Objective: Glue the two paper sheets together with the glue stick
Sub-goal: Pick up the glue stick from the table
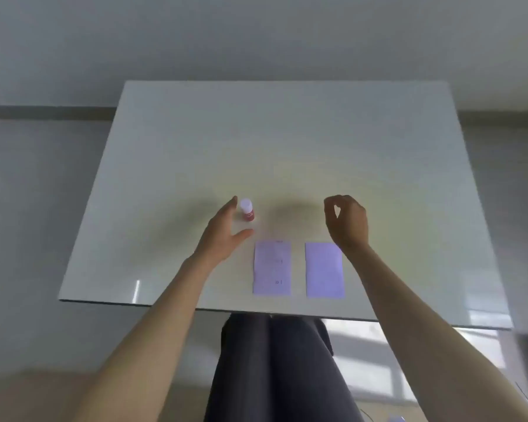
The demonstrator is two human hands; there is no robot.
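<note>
A small glue stick (247, 210) with a red body and white cap stands upright on the white table (287, 141). My left hand (223, 233) is spread open just left of it, fingers beside the cap and thumb below, not touching it. Two pale violet paper sheets lie side by side near the front edge: the left sheet (272, 268) carries faint print, the right sheet (324, 270) looks blank. My right hand (346, 222) hovers above the right sheet's far corner, fingers curled with thumb and forefinger nearly meeting, holding nothing.
The table's front edge (256, 312) runs just behind my dark-trousered legs (275, 367). A grey wall and floor lie beyond the table's far and left sides. A bright window reflection shows on the floor at the lower right.
</note>
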